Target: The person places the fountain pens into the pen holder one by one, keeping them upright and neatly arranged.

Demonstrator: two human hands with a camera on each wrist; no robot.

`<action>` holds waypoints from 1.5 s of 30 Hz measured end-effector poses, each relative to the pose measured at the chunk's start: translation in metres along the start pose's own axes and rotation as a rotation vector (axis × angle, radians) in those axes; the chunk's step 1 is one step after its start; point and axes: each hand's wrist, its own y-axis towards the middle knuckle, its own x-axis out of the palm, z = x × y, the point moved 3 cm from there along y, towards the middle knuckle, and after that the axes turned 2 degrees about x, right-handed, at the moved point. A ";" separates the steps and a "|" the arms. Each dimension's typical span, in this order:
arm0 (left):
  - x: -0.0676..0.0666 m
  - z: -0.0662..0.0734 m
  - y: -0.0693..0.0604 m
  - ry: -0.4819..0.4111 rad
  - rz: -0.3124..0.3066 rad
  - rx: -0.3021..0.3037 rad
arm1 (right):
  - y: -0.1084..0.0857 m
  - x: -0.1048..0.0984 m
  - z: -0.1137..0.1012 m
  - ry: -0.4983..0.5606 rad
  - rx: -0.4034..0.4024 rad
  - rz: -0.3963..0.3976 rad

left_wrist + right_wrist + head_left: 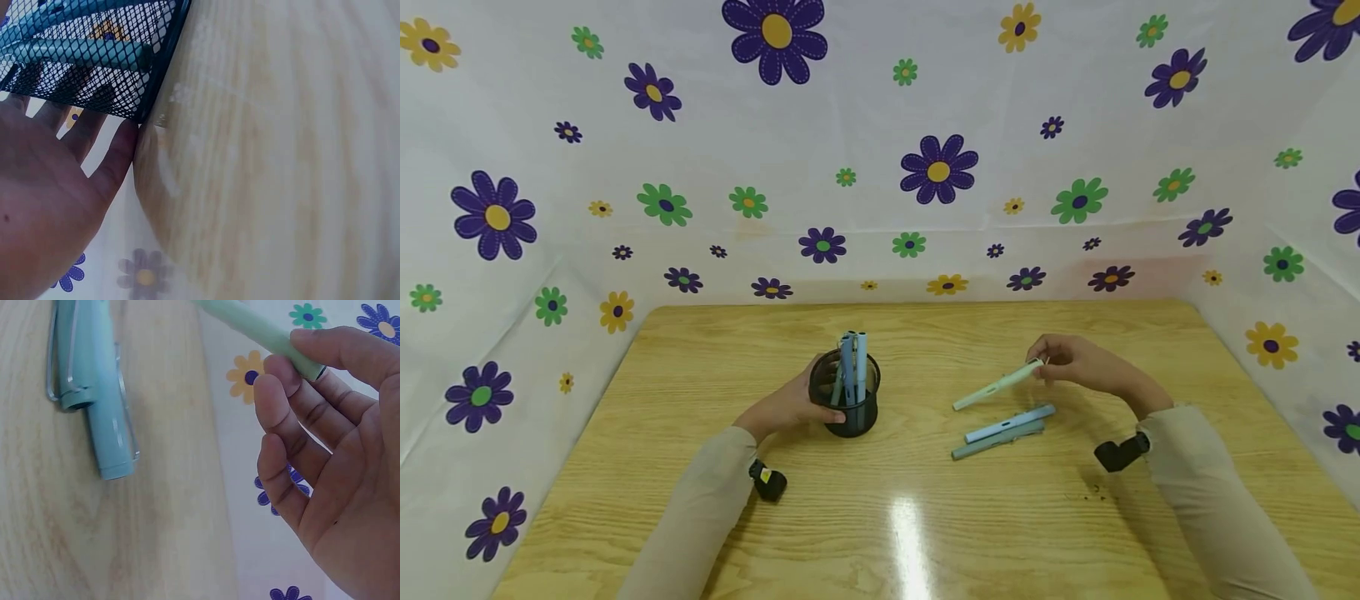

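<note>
A black mesh pen holder [852, 423] stands upright on the table with several blue and green pens [861, 371] in it. My left hand [790, 407] holds it from the left, thumb across the front and fingers behind; the left wrist view shows that hand [53, 169] against the mesh [94, 87]. On the right, my right hand [1078, 364] pinches a pale green pen [997, 387] by one end, and the pen slants down leftward. The right wrist view shows the pen [262, 334] between thumb and fingers. Below it lie a light blue pen [1009, 423] and a grey-green pen [996, 440], side by side.
The wooden table [737, 350] meets a white flower-printed cloth [850, 125] at the back and both sides. Small dark specks [1096, 492] lie on the table near my right wrist. Black cameras [1122, 452] are strapped at both wrists.
</note>
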 end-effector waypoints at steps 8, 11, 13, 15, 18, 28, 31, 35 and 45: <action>-0.001 -0.001 0.000 0.019 0.021 0.015 | -0.004 -0.005 -0.013 -0.008 -0.032 0.060; 0.000 -0.001 0.001 0.017 0.023 0.022 | -0.006 -0.007 -0.022 -0.034 -0.048 0.079; -0.001 -0.001 0.000 0.008 0.024 0.022 | -0.008 -0.008 -0.028 -0.056 -0.057 0.093; -0.001 -0.001 0.000 0.004 0.025 0.024 | -0.009 -0.010 -0.033 -0.069 -0.068 0.105; -0.002 -0.001 0.000 0.006 0.029 0.029 | -0.009 -0.012 -0.041 -0.081 -0.094 0.120; -0.001 -0.003 0.000 0.011 0.028 0.026 | -0.009 -0.022 -0.066 -0.105 -0.203 0.118; -0.001 -0.002 0.000 0.008 0.023 0.025 | -0.008 -0.027 -0.075 -0.111 -0.245 0.112; 0.000 -0.002 -0.001 0.007 0.019 0.024 | -0.007 -0.032 -0.086 -0.109 -0.269 0.106; -0.001 -0.003 0.000 0.014 0.018 0.031 | 0.001 -0.037 -0.105 -0.121 -0.300 0.111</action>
